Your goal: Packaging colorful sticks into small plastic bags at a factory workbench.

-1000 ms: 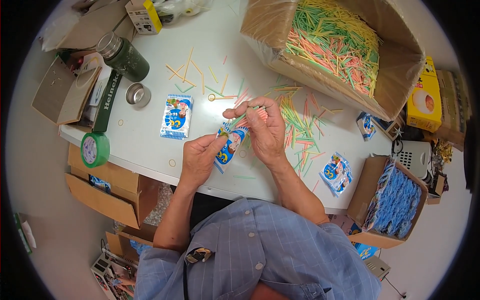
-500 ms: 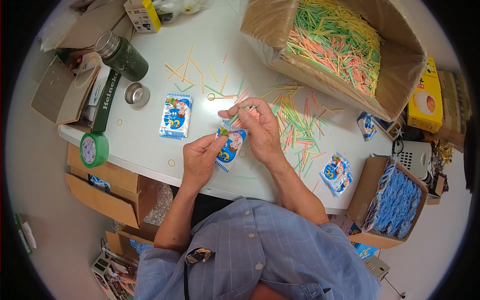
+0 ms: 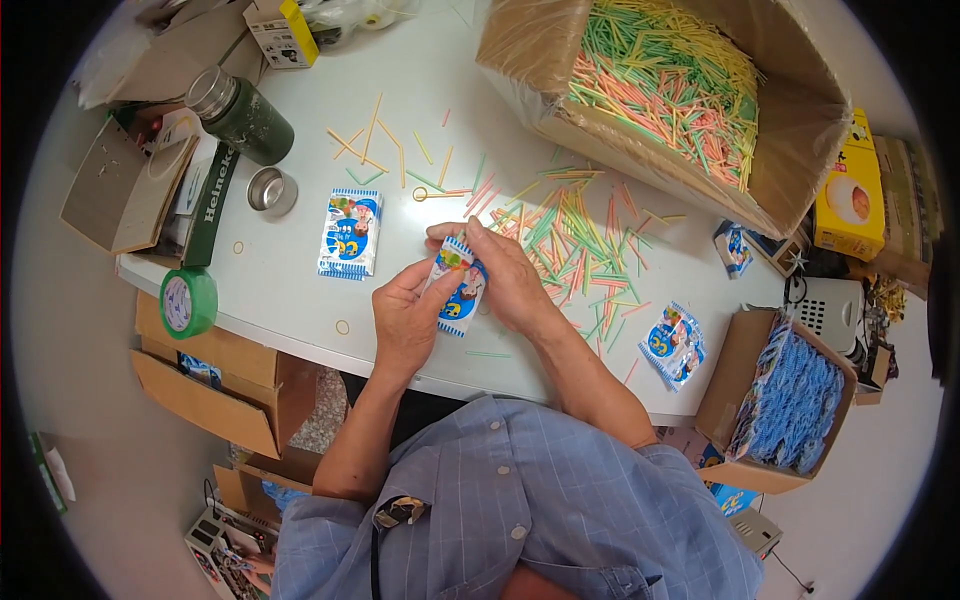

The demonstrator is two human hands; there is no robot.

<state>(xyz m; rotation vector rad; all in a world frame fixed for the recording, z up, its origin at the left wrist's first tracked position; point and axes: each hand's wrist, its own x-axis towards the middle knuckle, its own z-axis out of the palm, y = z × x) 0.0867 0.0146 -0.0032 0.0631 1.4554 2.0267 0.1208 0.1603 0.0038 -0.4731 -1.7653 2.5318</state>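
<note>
A small blue and white printed packet [image 3: 458,308] is held upright between my hands, near the front of the white table. My left hand [image 3: 405,318] pinches its left side, thumb across the front. My right hand [image 3: 512,282] is closed round its upper right side, with the fingertips at the top edge. Whether sticks are inside the packet or under the right fingers is hidden. Just right of that hand lies a loose heap of thin pink, green and yellow sticks [image 3: 580,232]. A similar packet [image 3: 349,236] lies flat to the left.
A large cardboard box [image 3: 630,155] of sticks leans at the back right. Near the right edge lies another packet [image 3: 674,346], with a box [image 3: 723,415] of blue bundles beyond it. At left stand a green flask [image 3: 255,125], metal cup [image 3: 271,191] and green tape roll [image 3: 189,302].
The pink and green sticks that showed in my right fingers are out of sight. My right hand has come down and closed against the packet's top. The left hand keeps its grip.
</note>
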